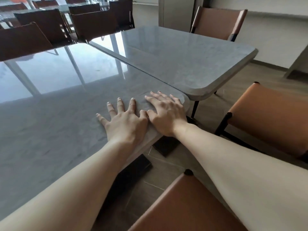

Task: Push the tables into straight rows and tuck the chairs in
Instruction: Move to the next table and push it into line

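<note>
Daylight from a window (20,4) at upper left glares off polished grey surfaces in a dining room. A pale wall (275,35) with a dark baseboard (268,65) runs along the right above a wood-plank floor (260,75), and a grey pillar (176,11) stands at the back.

- wood-look plank floor (260,75), brown-grey, long boards with thin pale seams
- plain off-white wall (275,39), dark baseboard strip along its foot
- grey flat-fronted cabinet or panel (176,11) upright at the wall, top cut off by the frame
- large window with pale frame bars (10,2) at far left, bright daylight, outside blurred
</note>
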`<state>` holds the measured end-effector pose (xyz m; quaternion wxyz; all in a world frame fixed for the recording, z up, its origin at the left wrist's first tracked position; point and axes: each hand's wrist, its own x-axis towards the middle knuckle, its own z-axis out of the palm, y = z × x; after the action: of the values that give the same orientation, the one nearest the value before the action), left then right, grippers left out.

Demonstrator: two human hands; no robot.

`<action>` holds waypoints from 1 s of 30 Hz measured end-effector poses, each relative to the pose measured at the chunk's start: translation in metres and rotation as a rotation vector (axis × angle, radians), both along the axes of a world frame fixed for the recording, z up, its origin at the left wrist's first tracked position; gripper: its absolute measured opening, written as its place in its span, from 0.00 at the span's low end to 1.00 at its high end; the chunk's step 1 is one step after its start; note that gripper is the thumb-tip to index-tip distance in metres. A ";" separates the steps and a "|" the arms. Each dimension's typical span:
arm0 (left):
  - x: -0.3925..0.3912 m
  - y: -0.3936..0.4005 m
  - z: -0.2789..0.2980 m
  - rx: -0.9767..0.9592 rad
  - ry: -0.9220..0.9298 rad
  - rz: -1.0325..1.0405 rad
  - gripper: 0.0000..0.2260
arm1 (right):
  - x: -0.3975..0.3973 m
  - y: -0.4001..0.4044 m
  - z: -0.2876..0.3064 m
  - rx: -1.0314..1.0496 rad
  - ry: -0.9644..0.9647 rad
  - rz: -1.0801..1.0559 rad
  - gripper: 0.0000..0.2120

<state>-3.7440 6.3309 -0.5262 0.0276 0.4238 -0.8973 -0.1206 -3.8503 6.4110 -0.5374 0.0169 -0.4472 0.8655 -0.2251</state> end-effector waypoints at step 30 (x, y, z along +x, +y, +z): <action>-0.001 -0.001 0.002 0.014 0.091 0.012 0.25 | -0.006 0.000 -0.003 -0.024 0.035 0.001 0.25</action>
<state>-3.7450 6.3300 -0.5246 0.0658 0.4232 -0.8918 -0.1460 -3.8559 6.4113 -0.5409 -0.0035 -0.4516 0.8627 -0.2276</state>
